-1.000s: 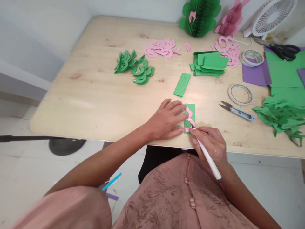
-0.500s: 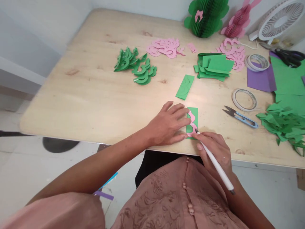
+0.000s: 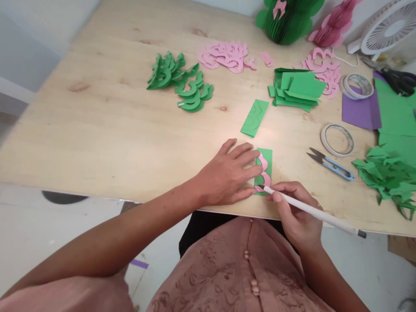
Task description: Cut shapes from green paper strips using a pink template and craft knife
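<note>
A pink curved paper template (image 3: 267, 178) lies on a green paper strip (image 3: 268, 155) near the table's front edge. My left hand (image 3: 229, 175) rests flat with its fingers spread, the fingertips pressing on the left side of the template and strip. In my right hand (image 3: 300, 212) is a white pen (image 3: 320, 212), pinched between thumb and fingers, its dark tip at the lower curve of the template. Just beyond, another green strip (image 3: 255, 118) bears a drawn wavy outline.
Green cut-outs (image 3: 191, 89) and pink cut-outs (image 3: 227, 56) lie farther back, beside a stack of green strips (image 3: 297, 89). Blue thread snips (image 3: 331, 164), a tape roll (image 3: 338, 139), green scraps (image 3: 390, 175) and black scissors (image 3: 398, 80) are on the right. A white fan (image 3: 386, 32) stands behind.
The pen tip has moved down and left along the template's lower curve, and the pen has swung lower, its back end farther right. My left hand stays on the paper. The view has shifted slightly.
</note>
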Motion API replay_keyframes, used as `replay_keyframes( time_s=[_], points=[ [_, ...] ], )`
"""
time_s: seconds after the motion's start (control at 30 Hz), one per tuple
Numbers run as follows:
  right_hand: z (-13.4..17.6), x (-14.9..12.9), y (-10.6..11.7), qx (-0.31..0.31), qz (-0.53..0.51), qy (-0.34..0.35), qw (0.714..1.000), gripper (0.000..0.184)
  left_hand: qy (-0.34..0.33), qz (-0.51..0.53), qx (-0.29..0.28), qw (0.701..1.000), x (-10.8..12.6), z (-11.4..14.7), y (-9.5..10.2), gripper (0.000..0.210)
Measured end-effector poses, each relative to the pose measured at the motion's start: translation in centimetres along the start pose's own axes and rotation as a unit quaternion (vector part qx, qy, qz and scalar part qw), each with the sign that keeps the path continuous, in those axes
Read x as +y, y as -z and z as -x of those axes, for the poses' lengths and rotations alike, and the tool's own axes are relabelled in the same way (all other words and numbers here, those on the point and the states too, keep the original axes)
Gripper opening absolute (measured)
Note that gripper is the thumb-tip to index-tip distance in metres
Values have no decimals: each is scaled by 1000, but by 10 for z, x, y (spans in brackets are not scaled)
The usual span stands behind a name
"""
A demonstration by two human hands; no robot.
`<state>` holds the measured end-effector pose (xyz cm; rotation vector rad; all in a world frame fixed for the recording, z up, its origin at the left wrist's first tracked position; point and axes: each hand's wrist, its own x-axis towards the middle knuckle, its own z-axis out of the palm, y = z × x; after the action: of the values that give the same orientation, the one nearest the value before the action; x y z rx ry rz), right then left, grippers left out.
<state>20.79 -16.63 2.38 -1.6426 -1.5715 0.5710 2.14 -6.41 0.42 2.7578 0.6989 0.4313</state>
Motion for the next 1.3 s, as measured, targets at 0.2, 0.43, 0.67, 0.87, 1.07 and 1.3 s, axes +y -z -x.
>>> replay_keyframes(
  time_s=[0.2, 0.43, 0.67, 0.87, 1.07, 1.3],
  points=[
    [-3, -1, -2, -10, 6, -31, 999, 7, 2, 6, -7, 1000, 0, 0, 3, 36],
    [0, -2, 2, -31, 5, 40, 999, 18, 1, 2, -6, 1000, 0, 0, 2, 36],
    [2, 9, 7, -22, 85, 220, 971, 38, 1, 0, -1, 1000, 0, 0, 1, 38],
    [4, 16, 4, -24, 138, 252, 957, 33, 2, 4, 3, 1000, 0, 1, 0, 36],
    [5, 19, 1, -18, 145, 256, 956, 35, 4, 3, 5, 1000, 0, 1, -1, 34],
    [6, 20, 0, -12, 139, 263, 955, 40, -1, 4, 5, 1000, 0, 0, 0, 33]
  ],
)
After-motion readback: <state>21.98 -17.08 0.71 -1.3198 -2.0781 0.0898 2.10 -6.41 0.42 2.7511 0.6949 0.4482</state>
